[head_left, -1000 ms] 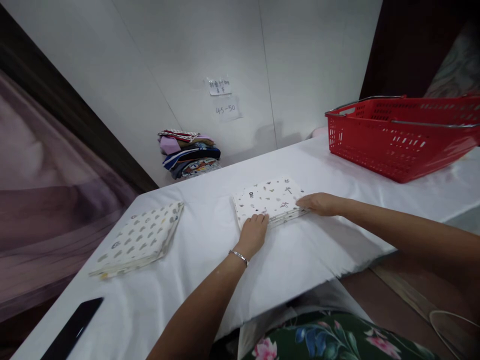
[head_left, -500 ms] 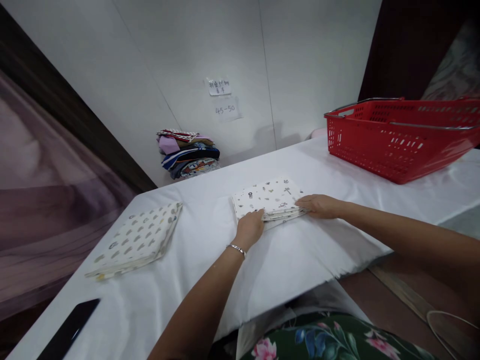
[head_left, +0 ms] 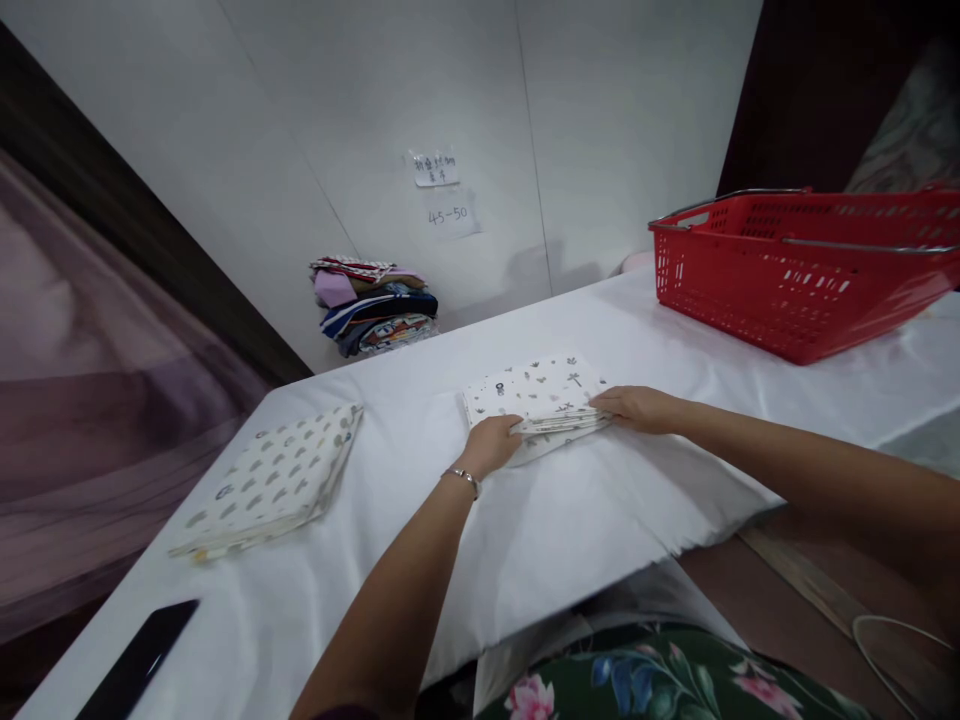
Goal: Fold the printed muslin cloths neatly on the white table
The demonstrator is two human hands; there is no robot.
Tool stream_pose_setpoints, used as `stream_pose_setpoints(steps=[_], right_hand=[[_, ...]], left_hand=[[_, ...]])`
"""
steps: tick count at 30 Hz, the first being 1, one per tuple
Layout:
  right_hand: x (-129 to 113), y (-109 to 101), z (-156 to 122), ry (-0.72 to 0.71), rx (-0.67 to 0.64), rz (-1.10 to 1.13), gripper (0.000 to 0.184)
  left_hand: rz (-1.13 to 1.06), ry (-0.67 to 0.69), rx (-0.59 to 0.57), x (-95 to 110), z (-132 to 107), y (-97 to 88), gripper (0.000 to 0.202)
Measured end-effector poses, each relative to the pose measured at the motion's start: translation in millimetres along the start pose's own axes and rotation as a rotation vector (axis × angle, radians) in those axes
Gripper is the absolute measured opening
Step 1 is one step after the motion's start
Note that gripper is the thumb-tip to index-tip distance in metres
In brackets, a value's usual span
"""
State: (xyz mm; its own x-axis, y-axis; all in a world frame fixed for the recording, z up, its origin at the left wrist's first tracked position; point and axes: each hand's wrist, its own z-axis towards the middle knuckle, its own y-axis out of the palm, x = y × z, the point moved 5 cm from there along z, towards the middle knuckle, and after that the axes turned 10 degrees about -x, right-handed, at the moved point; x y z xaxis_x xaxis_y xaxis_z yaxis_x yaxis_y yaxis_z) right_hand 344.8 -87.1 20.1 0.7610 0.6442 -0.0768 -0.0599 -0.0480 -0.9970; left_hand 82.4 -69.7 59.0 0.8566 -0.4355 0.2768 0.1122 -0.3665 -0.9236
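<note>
A folded white cloth with small printed figures (head_left: pixel 536 390) lies in the middle of the white-covered table (head_left: pixel 570 520). My left hand (head_left: pixel 491 445) grips its near left edge, fingers curled under the top layers, which are lifted a little. My right hand (head_left: pixel 634 408) pinches the near right corner of the same cloth. A second folded cloth with grey spots (head_left: pixel 274 480) lies flat to the left, apart from both hands.
A red plastic basket (head_left: pixel 802 270) stands at the back right of the table. A stack of folded colourful clothes (head_left: pixel 375 305) sits against the wall, under two paper notes (head_left: pixel 442 190). A black phone (head_left: pixel 135 665) lies at the near left edge.
My left hand has slid along the near edge and curled under the cloth, raising its near layers slightly. My right hand has stayed at the right corner.
</note>
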Motion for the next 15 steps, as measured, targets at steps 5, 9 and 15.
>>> stream_pose_setpoints(steps=[5,9,15], right_hand=[[-5,-2,-3,-0.021,0.047,-0.04,0.047],[-16,-7,-5,-0.043,0.147,-0.128,0.042],[-15,-12,-8,-0.019,0.218,-0.201,0.038]], left_hand=[[-0.01,-0.004,-0.01,0,-1,-0.2,0.037],[0.105,0.013,0.031,7,-6,5.0,0.037],[0.398,0.125,0.169,21,-20,33.2,0.035]])
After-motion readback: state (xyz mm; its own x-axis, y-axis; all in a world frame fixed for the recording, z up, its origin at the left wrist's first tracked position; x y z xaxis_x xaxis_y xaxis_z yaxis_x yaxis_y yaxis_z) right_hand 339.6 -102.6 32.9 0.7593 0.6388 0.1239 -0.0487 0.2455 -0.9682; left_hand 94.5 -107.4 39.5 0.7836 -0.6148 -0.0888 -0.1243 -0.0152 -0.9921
